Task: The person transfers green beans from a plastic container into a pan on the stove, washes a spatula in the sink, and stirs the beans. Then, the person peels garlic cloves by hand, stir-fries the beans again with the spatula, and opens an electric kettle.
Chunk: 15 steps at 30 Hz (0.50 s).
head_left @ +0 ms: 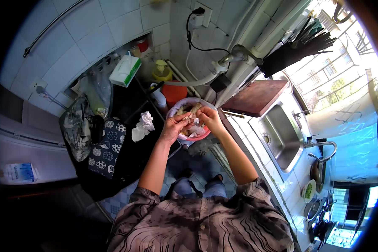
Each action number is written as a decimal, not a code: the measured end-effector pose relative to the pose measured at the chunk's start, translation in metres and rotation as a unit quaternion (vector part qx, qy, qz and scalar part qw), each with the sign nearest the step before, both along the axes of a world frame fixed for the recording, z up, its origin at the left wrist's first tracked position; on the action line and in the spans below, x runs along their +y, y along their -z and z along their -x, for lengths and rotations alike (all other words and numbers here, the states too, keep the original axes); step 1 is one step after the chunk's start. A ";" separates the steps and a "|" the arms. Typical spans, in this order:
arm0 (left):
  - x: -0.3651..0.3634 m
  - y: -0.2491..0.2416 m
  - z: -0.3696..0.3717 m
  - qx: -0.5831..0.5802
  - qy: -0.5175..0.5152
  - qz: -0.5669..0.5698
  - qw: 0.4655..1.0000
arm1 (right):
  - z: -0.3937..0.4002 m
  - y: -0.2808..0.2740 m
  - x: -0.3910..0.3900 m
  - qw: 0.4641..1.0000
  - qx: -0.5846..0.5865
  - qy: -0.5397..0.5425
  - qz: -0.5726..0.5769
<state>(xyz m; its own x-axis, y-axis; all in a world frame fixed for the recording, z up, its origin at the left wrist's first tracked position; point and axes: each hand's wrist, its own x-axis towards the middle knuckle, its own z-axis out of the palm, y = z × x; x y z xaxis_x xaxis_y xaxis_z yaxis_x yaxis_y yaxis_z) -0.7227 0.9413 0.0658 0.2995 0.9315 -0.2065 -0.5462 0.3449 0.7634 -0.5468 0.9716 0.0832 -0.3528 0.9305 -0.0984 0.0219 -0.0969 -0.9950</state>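
Both hands are over a pink bin [204,135] lined with a thin plastic bag. My left hand [174,127] has thumb and fingers pinched together above the bin's left side. My right hand [211,119] is bent inward opposite it, its fingers drawn together. A small pale thing seems to sit at the fingertips, too small to name. Inside the bin are white crumpled scraps [196,131] and pale, dry-looking bits, partly covered by the hands.
Left of the bin, a black surface bears crumpled tissue [143,126], a tissue pack [125,70], a patterned cloth case [107,147] and plastic bags [77,130]. A yellow pump bottle [161,71] stands behind. At right are a sink [281,138] and a brown cutting board [256,98].
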 end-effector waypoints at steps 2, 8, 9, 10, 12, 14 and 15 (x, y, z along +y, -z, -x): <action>0.000 0.000 0.005 -0.003 -0.001 0.013 1.000 | 0.005 0.012 0.001 0.991 0.009 0.133 -0.029; 0.001 -0.018 0.002 -0.277 0.019 0.119 0.953 | 0.016 0.071 0.013 0.906 -0.377 0.065 -0.180; 0.001 -0.026 -0.003 -0.285 0.024 0.116 0.951 | 0.017 0.075 0.008 0.852 -0.434 0.077 -0.281; 0.001 -0.031 -0.008 -0.283 0.033 0.117 0.952 | 0.017 0.078 0.006 0.783 -0.487 0.089 -0.375; -0.001 -0.038 -0.025 -0.360 0.069 0.124 0.922 | 0.008 0.083 0.006 0.806 -0.482 0.027 -0.343; 0.000 -0.026 -0.044 -0.268 0.073 0.145 0.950 | -0.013 0.094 -0.004 0.832 -0.461 0.015 -0.308; -0.005 -0.020 -0.057 -0.256 0.117 0.128 0.951 | -0.025 0.075 -0.029 0.825 -0.457 0.054 -0.329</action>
<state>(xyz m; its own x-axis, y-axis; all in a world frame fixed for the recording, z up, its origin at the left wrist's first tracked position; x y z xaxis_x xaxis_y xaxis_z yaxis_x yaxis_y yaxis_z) -0.6662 0.9363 0.0855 0.6139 0.7666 -0.1883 -0.7097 0.6405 0.2934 -0.5219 0.9425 0.0078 -0.3216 0.9102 0.2611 0.8189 0.4058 -0.4059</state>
